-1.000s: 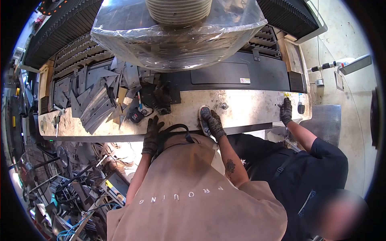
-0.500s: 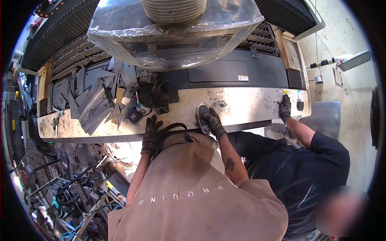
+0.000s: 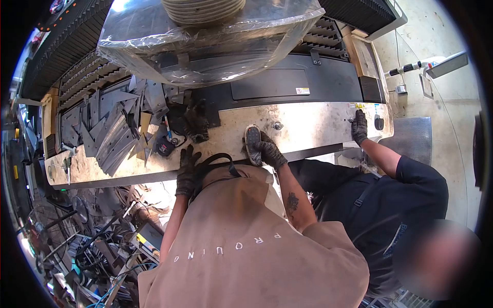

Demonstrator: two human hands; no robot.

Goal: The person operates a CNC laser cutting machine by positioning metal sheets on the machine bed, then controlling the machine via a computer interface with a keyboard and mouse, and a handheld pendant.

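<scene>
My left hand (image 3: 188,172), in a dark glove, rests with spread fingers at the front edge of the pale worktop (image 3: 308,126), beside a black strap (image 3: 222,157). Wrapped round an oval, dark-faced tool with a light rim (image 3: 253,145) is my right hand (image 3: 270,152), also gloved. The tool stands tilted over the front edge, its face showing. Between my left hand and the metal pieces lie a black tape measure (image 3: 164,147) and a dark pair of gloves (image 3: 196,123).
Flat metal pieces (image 3: 114,131) are heaped on the left. A plastic-wrapped machine head (image 3: 205,56) hangs over the back. At the right, a co-worker in dark clothes (image 3: 370,205) rests a gloved hand (image 3: 359,128) on the worktop. Scrap (image 3: 97,246) covers the lower left floor.
My right hand has turned the oval tool, so its dark face shows more. The view has shifted slightly, moving the worktop up and left in the picture. My left hand stays spread.
</scene>
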